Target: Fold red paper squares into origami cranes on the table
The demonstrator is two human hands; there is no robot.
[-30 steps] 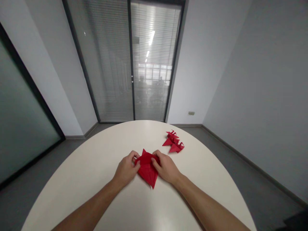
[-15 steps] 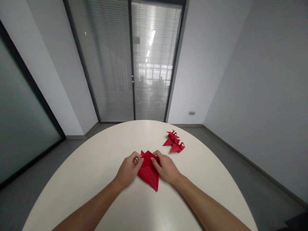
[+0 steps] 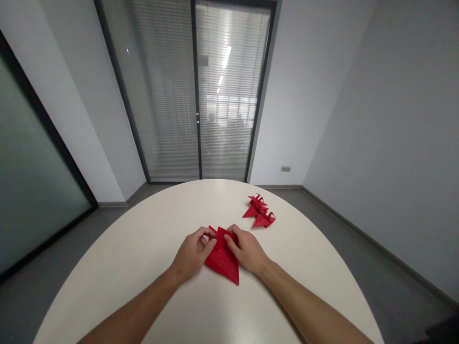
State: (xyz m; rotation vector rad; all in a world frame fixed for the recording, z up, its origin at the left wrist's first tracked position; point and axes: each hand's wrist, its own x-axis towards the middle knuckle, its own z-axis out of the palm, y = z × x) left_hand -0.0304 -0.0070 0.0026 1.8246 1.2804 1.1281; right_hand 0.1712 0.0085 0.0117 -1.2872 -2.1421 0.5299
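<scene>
Where the red paper [image 3: 224, 263] lies: between the two hands, over the middle of the near part of the table [image 3: 195, 315]; whether its underside touches the tabletop, cannot tell
Paper shape: partly folded, creased, narrowing to one sharp tip that points toward the person and slightly right; smaller points stand up at the far end
Left hand [image 3: 192, 251]: grasping the paper at its upper left edge, thumb over the near face, fingers curled in beside the far points; fingertip contact partly hidden
Right hand [image 3: 249, 248]: grasping the paper at its upper right edge, thumb laid flat on the face, other fingers mostly hidden behind
Forearms: bare, coming in from the bottom left and bottom right
Folded figures [image 3: 258, 210]: red, pointed, clustered beyond the right hand and apart from it; at least two, exact count unclear where they overlap
Tabletop: pale, rounded far edge, soft glare near the bottom
Glass panels [image 3: 229, 143]: beyond the table, dark frames, blinds, bright streaks in the right one
Wall plate [image 3: 286, 169]: small, low on the white wall, right of the glass
</scene>
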